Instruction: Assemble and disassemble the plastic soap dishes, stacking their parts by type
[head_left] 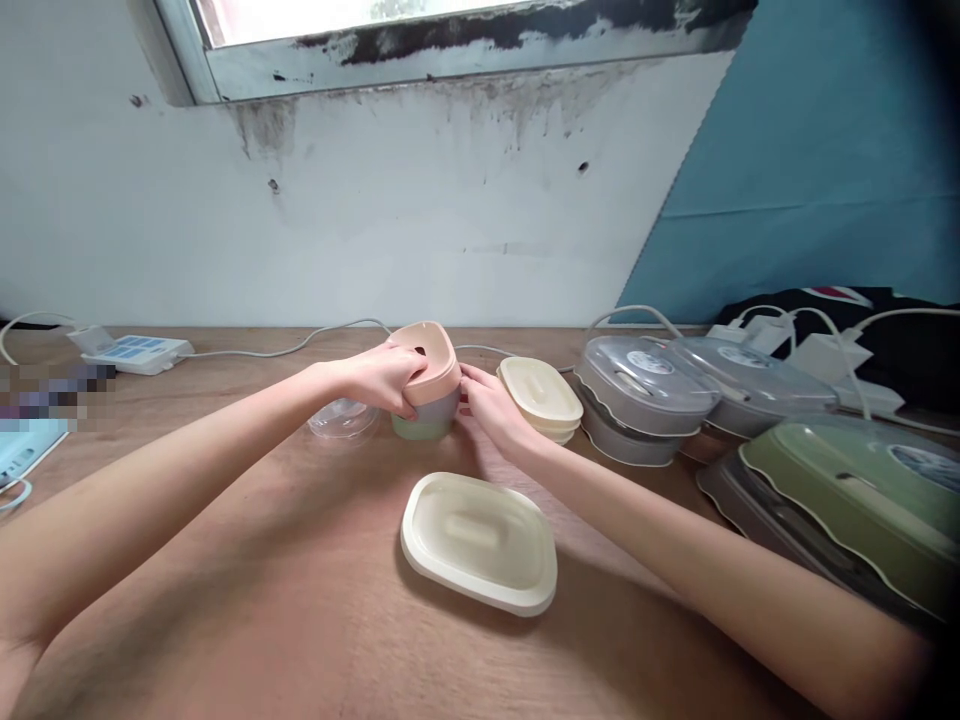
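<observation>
Near the back of the table stands a stack of nested plastic containers: a peach one (pixel 444 378) on top, a greyish-lavender one (pixel 439 412) under it, and a pale green one (pixel 420 428) at the bottom. My left hand (pixel 384 376) is closed on the peach container's left side, thumb over its rim. My right hand (pixel 487 402) presses its fingertips to the right side of the stack, partly hidden behind it. Cream lids (pixel 540 390) lie piled just right of my right hand. Another cream lid (pixel 480 540) lies flat in front, touched by neither hand.
Clear plastic lids (pixel 343 418) lie left of the stack. Grey lidded boxes (pixel 646 385) and a green lidded box (pixel 855 480) crowd the right side. A power strip (pixel 139 353) sits back left, its cable running along the wall. More white plugs (pixel 832 350) stand back right.
</observation>
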